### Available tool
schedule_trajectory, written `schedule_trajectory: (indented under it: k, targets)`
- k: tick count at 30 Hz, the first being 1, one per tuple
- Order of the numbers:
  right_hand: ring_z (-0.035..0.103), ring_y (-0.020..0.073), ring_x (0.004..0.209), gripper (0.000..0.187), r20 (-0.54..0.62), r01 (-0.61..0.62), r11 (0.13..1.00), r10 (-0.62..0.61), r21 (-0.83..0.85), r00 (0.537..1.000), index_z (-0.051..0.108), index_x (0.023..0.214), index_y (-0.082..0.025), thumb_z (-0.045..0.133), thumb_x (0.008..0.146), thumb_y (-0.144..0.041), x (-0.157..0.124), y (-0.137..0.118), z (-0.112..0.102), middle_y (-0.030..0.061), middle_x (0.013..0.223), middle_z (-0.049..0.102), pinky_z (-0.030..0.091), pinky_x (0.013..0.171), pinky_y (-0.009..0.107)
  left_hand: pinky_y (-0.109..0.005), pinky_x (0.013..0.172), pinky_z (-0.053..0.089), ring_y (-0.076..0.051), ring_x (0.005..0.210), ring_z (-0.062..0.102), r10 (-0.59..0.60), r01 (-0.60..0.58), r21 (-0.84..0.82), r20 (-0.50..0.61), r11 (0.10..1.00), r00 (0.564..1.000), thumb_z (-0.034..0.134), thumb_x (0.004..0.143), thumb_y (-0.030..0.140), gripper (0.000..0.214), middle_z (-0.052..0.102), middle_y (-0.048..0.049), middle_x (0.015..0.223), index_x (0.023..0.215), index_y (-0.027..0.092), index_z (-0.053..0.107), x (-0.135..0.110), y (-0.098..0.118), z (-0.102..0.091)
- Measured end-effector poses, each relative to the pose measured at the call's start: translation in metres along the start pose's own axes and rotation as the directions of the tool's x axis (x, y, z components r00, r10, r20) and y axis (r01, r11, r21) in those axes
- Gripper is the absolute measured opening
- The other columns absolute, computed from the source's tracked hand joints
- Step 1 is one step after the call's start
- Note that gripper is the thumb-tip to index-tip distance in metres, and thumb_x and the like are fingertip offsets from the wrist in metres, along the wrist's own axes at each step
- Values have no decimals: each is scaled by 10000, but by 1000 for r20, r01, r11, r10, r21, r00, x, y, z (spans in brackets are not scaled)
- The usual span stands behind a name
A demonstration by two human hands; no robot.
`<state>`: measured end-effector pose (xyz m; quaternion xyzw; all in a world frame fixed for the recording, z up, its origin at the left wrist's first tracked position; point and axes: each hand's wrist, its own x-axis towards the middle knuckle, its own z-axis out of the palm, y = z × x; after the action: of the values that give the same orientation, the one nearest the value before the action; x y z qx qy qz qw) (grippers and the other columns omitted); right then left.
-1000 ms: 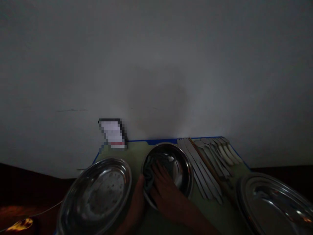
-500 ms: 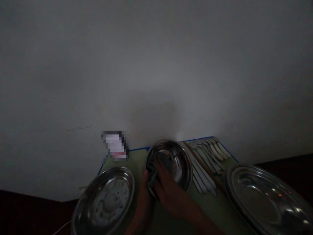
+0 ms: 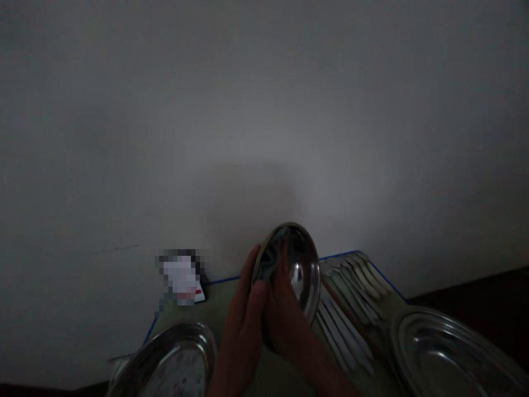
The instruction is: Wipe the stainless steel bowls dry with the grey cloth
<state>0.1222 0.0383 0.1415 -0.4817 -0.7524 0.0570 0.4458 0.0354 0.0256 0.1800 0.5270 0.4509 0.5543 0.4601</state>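
My left hand [image 3: 244, 317] grips a shiny steel bowl [image 3: 308, 275] by its left rim, thumb on the near side and fingers behind. The bowl is tilted up above the table. My right hand [image 3: 289, 317] presses against the bowl's surface, close beside my left thumb, its fingers together. A dark grey-green cloth [image 3: 269, 269] shows only partly by the right fingers; the hand and reflections make its outline hard to follow.
A large steel dish [image 3: 182, 369] lies at the left, and another steel dish [image 3: 438, 369] at the right. Several knives [image 3: 343, 336], a brown stick [image 3: 351, 317] and more cutlery [image 3: 363, 281] lie between. A blurred-out phone-like object [image 3: 182, 278] leans near the wall [image 3: 264, 110].
The bowl has been raised and tilted more steeply, so it looks narrower. My left hand has moved up along its rim. The cloth is more hidden, and the camera view has shifted upward.
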Motion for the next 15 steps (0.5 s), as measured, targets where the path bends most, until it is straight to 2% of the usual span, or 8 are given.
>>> schedule_trajectory:
  k: [4, 8, 10, 12, 15]
  targets:
    - [-84, 357, 1436, 741, 6, 42, 998, -42, -39, 999, -64, 1532, -199, 380, 938, -202, 0, -4, 5, 92, 1605, -51, 210, 1134, 640, -426, 1166, 247, -305, 1402, 344, -41, 37, -47, -93, 998, 995, 613, 778, 464, 514, 579, -6, 1382, 1265, 299, 620, -3, 4, -7]
    - [-47, 362, 1453, 804, -64, -85, 990, 78, -113, 995, -127, 1522, -183, 413, 937, -297, 7, 2, 5, 101, 1613, 37, 231, 1130, 644, -445, 1151, 281, -331, 1372, 391, -134, 134, -7, -66, 991, 989, 630, 758, 464, 473, 612, 11, 1341, 1214, 340, 657, -7, 17, -15]
    - [-41, 350, 1462, 803, -126, -111, 982, 91, -156, 988, -127, 1522, -181, 409, 939, -313, 11, 8, 4, 115, 1612, 77, 211, 1134, 644, -441, 1150, 279, -320, 1363, 409, -159, 159, 8, -45, 987, 986, 646, 756, 425, 427, 628, -8, 1320, 1171, 330, 686, -9, 21, -17]
    - [4, 331, 1472, 757, -186, -93, 980, 60, -176, 981, -54, 1531, -190, 407, 942, -306, 15, 15, 2, 134, 1596, 160, 204, 1137, 632, -445, 1142, 294, -322, 1353, 423, -186, 187, 8, -53, 982, 981, 684, 729, 382, 381, 651, -28, 1286, 1104, 321, 722, -10, 22, -20]
    - [198, 301, 1452, 572, -231, -2, 985, -39, -173, 972, 254, 1469, -232, 442, 930, -264, 17, 27, -8, 127, 1480, 405, 258, 1127, 579, -485, 1125, 310, -350, 1324, 456, -254, 256, 23, -55, 966, 966, 723, 675, 381, 385, 671, -42, 1250, 1055, 321, 745, -9, 22, -30]
